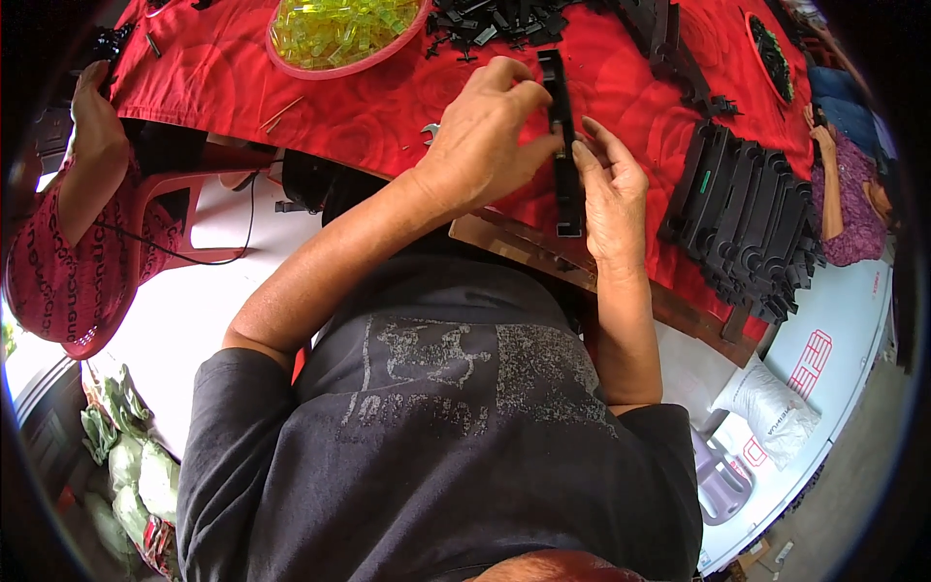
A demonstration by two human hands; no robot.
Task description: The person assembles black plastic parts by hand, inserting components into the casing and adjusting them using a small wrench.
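A long, narrow black plastic part [566, 190] stands out over the table's near edge, held between my two hands. My left hand [485, 136] closes on it from the left, with fingertips by its upper half and the thumb against its middle. On the opposite side, my right hand [613, 189] grips it with the thumb along its edge and the fingers curled behind. A small yellowish bit shows on the part near my left thumb. Further right on the table lies a row of similar long black parts [742, 209], packed side by side.
A red-rimmed basket [339, 74] of yellow-green clear pieces sits at the back, beside a heap of small black pieces [495, 19]. A wrench [431, 132] lies on the red tablecloth [359, 121]. Other people sit at left and right. A red chair [160, 209] stands left.
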